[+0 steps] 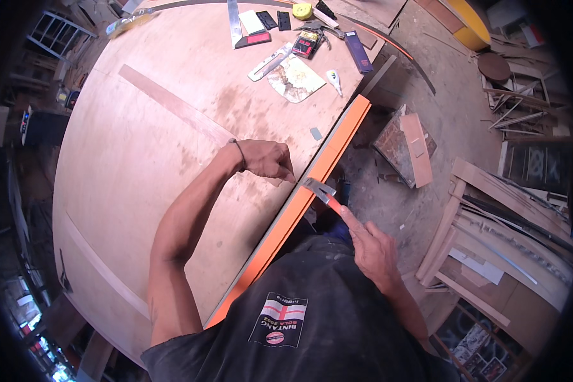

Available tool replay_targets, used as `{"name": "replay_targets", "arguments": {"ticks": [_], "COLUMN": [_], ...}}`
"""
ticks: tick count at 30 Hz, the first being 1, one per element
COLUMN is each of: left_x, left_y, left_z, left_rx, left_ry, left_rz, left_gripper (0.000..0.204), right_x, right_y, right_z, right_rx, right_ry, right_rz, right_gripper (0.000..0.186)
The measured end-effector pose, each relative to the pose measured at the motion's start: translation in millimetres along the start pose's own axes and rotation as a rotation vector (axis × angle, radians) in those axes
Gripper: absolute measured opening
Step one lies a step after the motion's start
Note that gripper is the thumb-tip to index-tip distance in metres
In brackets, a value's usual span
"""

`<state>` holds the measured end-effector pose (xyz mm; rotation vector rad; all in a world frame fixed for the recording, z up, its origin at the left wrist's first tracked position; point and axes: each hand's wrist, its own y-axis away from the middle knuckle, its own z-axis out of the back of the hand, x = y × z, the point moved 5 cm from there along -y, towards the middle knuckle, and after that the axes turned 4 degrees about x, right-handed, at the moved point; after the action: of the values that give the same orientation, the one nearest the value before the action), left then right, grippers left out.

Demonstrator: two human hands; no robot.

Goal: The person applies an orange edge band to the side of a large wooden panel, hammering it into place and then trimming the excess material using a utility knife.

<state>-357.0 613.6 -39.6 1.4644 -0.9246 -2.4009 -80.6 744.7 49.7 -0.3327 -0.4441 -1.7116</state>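
Observation:
My right hand (374, 251) is wrapped round the orange-red handle of a claw hammer (332, 202). The hammer's metal head rests against or just over a long orange strip (338, 148) with grooves, which runs along the near edge of a large wooden panel (114, 159). On the panel, right beside that edge, my left hand (267, 160) is closed with its fingers curled down. Its fingertips are mostly hidden, so what they pinch, if anything, cannot be made out. A small grey piece (316, 134) lies on the panel further along the edge.
Toward the panel's far end lie a try square (237, 28), a yellow tape measure (303, 11), a small open box (307, 43), a dark purple box (358, 52), a glue bottle (334, 82) and a stained sheet (296, 79). A low stand (398, 149) and stacked timber frames (484, 235) occupy the floor at right.

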Motion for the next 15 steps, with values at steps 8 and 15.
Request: {"name": "replay_targets", "arguments": {"ticks": [8,15], "left_x": [-0.2,-10.4], "left_y": [2.6,10.6], "left_z": [-1.6,6.8], "left_rx": [-0.007,-0.016], "left_ry": [0.019,0.013], "left_rz": [0.023,-0.076], "left_gripper": [0.044,0.044], "right_x": [-19.3,-26.0], "right_y": [13.0,17.9], "right_z": [2.9,2.7], "right_rx": [-0.175,-0.236], "right_ry": [-0.247,-0.361], "right_rz": [-0.080,-0.065], "right_gripper": [0.058,0.053]}}
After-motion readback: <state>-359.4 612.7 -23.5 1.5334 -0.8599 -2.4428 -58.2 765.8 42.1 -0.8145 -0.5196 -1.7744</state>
